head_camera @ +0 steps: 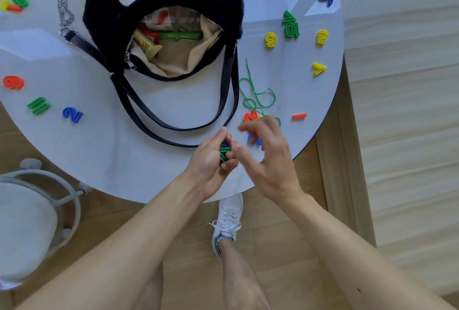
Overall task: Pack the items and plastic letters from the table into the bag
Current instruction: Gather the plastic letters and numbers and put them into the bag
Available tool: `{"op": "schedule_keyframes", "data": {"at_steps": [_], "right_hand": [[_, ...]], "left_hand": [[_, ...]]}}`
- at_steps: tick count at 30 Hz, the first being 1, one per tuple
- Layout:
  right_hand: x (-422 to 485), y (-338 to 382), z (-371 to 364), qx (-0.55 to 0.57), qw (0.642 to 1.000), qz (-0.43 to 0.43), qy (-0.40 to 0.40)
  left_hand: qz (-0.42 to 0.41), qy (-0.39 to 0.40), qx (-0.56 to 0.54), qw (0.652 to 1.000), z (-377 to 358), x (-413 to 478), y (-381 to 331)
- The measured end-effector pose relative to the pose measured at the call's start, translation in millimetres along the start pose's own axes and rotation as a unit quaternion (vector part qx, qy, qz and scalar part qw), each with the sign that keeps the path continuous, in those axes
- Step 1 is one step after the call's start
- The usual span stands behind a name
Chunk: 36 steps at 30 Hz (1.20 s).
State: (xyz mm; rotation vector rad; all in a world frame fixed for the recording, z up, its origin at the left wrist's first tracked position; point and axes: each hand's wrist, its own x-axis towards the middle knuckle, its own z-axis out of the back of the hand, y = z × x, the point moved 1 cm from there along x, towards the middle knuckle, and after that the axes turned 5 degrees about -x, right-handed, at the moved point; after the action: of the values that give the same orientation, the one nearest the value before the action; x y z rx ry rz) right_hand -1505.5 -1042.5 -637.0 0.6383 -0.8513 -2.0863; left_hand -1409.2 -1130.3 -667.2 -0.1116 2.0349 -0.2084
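Two plastic pieces [224, 152] sit gripped in the left hand [211, 160]; pinch the blue letter [254, 139] squarely with the empty, loosely open right hand [268, 158].

This is looking like a home; a round white table [149, 160] is standing on wood-plank flooring [273, 235]; a white cushioned stool [22, 230] is sitting beside it.

Black fuzzy bag [104, 11] lay unzipped, mouth open. Coloured plastic pieces [270, 40] lay scattered flat around it; green string [258, 96] looped beside straps; green-blue pieces [224, 152] gripped in left hand [211, 163].
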Motion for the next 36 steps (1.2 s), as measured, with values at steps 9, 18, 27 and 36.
{"op": "schedule_keyframes", "data": {"at_steps": [9,18,27,36], "right_hand": [[55,-69,3,-0.396,0.896,0.016,0.198],[65,-72,-2,-0.4,0.892,0.089,0.189],[72,-73,-6,-0.333,0.918,0.072,0.205],[75,-41,27,-0.093,0.986,-0.064,0.119]], "left_hand": [[-0.007,-0.018,0.034,0.999,8,-3,1],[0.005,-0.05,0.044,0.998,19,-11,18],[-0.008,-0.08,0.05,0.996,7,-1,14],[0.021,-0.077,0.039,0.996,-12,21,4]]}}
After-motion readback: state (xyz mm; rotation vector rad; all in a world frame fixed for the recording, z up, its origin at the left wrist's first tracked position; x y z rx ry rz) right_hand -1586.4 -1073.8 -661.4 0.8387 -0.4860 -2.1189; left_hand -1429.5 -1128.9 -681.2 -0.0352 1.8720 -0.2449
